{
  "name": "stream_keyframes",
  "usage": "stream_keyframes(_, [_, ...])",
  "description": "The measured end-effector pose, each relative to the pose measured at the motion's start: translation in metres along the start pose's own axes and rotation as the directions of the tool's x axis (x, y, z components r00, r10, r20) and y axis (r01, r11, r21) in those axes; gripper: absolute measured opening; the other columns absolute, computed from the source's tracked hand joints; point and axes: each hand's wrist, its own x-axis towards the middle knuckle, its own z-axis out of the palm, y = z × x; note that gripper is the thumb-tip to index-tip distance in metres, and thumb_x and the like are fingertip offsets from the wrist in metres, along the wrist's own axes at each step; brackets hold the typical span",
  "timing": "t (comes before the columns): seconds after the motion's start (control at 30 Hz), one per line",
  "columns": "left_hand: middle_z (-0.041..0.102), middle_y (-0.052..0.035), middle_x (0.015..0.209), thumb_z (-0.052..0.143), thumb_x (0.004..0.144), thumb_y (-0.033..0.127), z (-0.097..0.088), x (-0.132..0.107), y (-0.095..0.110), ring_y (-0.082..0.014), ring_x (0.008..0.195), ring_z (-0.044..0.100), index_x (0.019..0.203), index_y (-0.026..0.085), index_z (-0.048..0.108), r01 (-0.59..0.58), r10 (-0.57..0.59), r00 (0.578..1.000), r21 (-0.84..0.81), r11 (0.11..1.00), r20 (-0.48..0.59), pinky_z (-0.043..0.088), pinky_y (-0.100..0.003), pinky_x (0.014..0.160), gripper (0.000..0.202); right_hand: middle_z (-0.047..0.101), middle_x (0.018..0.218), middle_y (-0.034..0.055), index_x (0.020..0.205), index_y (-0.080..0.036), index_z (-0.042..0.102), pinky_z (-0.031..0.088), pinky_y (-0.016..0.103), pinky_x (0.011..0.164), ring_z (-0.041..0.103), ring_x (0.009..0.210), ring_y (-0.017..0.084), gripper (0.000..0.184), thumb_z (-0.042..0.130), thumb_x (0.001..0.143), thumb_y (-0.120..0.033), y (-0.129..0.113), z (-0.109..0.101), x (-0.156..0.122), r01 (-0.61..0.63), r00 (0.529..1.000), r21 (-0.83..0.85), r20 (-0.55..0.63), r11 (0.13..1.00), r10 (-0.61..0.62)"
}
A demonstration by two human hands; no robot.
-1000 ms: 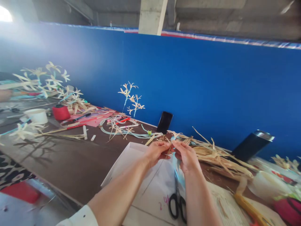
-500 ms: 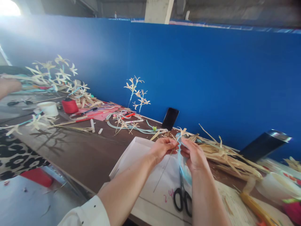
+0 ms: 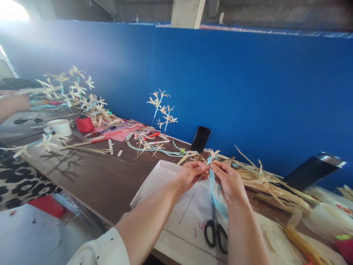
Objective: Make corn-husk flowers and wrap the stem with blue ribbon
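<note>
My left hand (image 3: 189, 174) and my right hand (image 3: 227, 179) meet above a white sheet of paper (image 3: 165, 184), both pinched on a small straw flower (image 3: 213, 154) on a thin wire stem (image 3: 190, 204). A pale blue ribbon (image 3: 217, 198) hangs from the pinch down past my right wrist. Black-handled scissors (image 3: 215, 230) lie on the paper just below my right hand.
A pile of dry straw husks (image 3: 264, 182) lies right of my hands, with a dark flask (image 3: 311, 171) beyond it and a phone (image 3: 200, 139) leaning on the blue wall. Finished straw flowers (image 3: 161, 110), a red spool (image 3: 84, 124), a white cup (image 3: 60, 127) and another person's hand (image 3: 13, 105) are at the left.
The view has swung slightly left and down. My hands stay pinched together on the flower; the wire stem now shows hanging below my left hand.
</note>
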Motion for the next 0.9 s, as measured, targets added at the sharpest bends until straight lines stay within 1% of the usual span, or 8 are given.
stream_keyframes(0.2, [0.059,-0.0015,0.064,0.082,0.055,0.031,0.002,0.0,-0.001,-0.0073,0.058,0.053,0.068,0.009,0.059,-0.035,0.036,0.998,0.027,0.999,-0.058,0.043,-0.025,0.068,0.034,0.059,0.059,-0.0003,0.088,-0.016,0.071,0.03,0.02,0.042,0.041,0.045,0.007,0.042,0.08,0.056,-0.042,-0.003,0.001,-0.003,-0.007,1.0,0.016,0.009,1.0,0.007])
stream_keyframes(0.4, [0.059,-0.0008,0.063,0.081,0.053,0.036,0.002,0.003,-0.003,-0.0072,0.055,0.051,0.068,0.01,0.059,-0.046,0.058,0.99,0.092,0.995,-0.131,0.044,-0.026,0.064,0.037,0.06,0.058,-0.0003,0.084,-0.016,0.07,0.03,0.021,0.043,0.045,0.046,0.009,0.039,0.08,0.056,-0.043,-0.002,0.004,-0.004,0.008,1.0,-0.006,-0.021,1.0,-0.008])
stream_keyframes(0.57, [0.059,-0.001,0.062,0.08,0.052,0.039,0.001,0.006,-0.006,-0.0073,0.054,0.052,0.069,0.01,0.058,-0.068,0.091,0.98,0.131,0.989,-0.177,0.044,-0.025,0.062,0.04,0.055,0.051,-0.0031,0.078,-0.017,0.07,0.025,0.021,0.04,0.037,0.041,0.006,0.034,0.077,0.059,-0.044,0.001,0.011,-0.005,0.041,0.998,0.02,-0.038,0.999,-0.04])
stream_keyframes(0.63, [0.059,-0.0013,0.062,0.079,0.052,0.041,0.001,0.007,-0.007,-0.0078,0.055,0.052,0.068,0.011,0.057,-0.073,0.101,0.976,0.15,0.986,-0.193,0.044,-0.025,0.06,0.041,0.058,0.054,-0.002,0.077,-0.017,0.07,0.03,0.022,0.043,0.042,0.043,0.008,0.034,0.076,0.06,-0.046,0.002,0.015,-0.005,0.077,0.993,-0.05,-0.085,0.996,-0.081])
stream_keyframes(0.7, [0.059,-0.0015,0.062,0.078,0.051,0.043,0.001,0.008,-0.008,-0.0085,0.056,0.053,0.066,0.011,0.056,-0.073,0.108,0.971,0.167,0.983,-0.211,0.044,-0.024,0.058,0.041,0.063,0.06,0.0007,0.077,-0.017,0.071,0.037,0.024,0.049,0.051,0.052,0.012,0.035,0.075,0.061,-0.047,0.002,0.019,-0.004,0.112,0.981,-0.166,-0.137,0.98,-0.135])
stream_keyframes(0.77, [0.06,-0.0017,0.063,0.078,0.051,0.042,0.002,0.008,-0.009,-0.0088,0.056,0.054,0.065,0.012,0.055,-0.069,0.114,0.965,0.187,0.98,-0.238,0.044,-0.023,0.056,0.041,0.066,0.064,0.0025,0.077,-0.017,0.071,0.042,0.027,0.056,0.058,0.06,0.017,0.035,0.075,0.061,-0.048,0.002,0.021,-0.004,0.131,0.968,-0.268,-0.171,0.954,-0.181])
stream_keyframes(0.83, [0.06,-0.0023,0.063,0.077,0.052,0.042,0.002,0.009,-0.009,-0.0091,0.056,0.054,0.065,0.012,0.055,-0.061,0.117,0.957,0.21,0.976,-0.264,0.043,-0.023,0.055,0.039,0.067,0.065,0.0036,0.077,-0.016,0.072,0.044,0.029,0.06,0.06,0.064,0.019,0.037,0.074,0.061,-0.049,0.002,0.022,-0.003,0.135,0.961,-0.321,-0.189,0.937,-0.203])
stream_keyframes(0.9, [0.061,-0.0032,0.064,0.076,0.054,0.041,0.002,0.009,-0.01,-0.0098,0.057,0.055,0.065,0.012,0.057,-0.053,0.118,0.955,0.237,0.97,-0.273,0.043,-0.023,0.054,0.037,0.067,0.064,0.0038,0.078,-0.016,0.072,0.045,0.029,0.061,0.061,0.065,0.02,0.038,0.073,0.061,-0.05,0.003,0.021,-0.003,0.13,0.958,-0.327,-0.2,0.936,-0.203])
